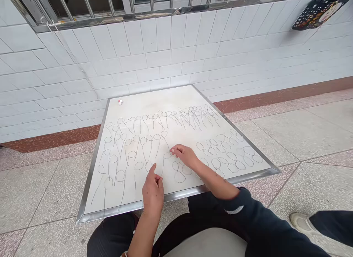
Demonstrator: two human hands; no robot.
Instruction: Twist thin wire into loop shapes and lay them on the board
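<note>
Many thin dark wire pieces lie on a white table [165, 98]. Long-tailed loops [136, 138] fill its middle and left; figure-eight loops [179, 176] lie at the right. Low at centre, my left hand [153, 189] has its index finger stretched out, while thumb and another finger pinch near the end of a looped wire [163, 163]. My right hand [184, 154] is closed, thumb and fingertips together at the upper part of that looped wire. Whether its fingers grip just this wire is too fine to tell.
A small white and red item [120, 102] sits at the table's back left. Behind the table is a white tiled wall [160, 60] with barred windows. A dark patterned bag [317, 14] hangs at upper right. A person's shoe [300, 222] is on the floor at lower right.
</note>
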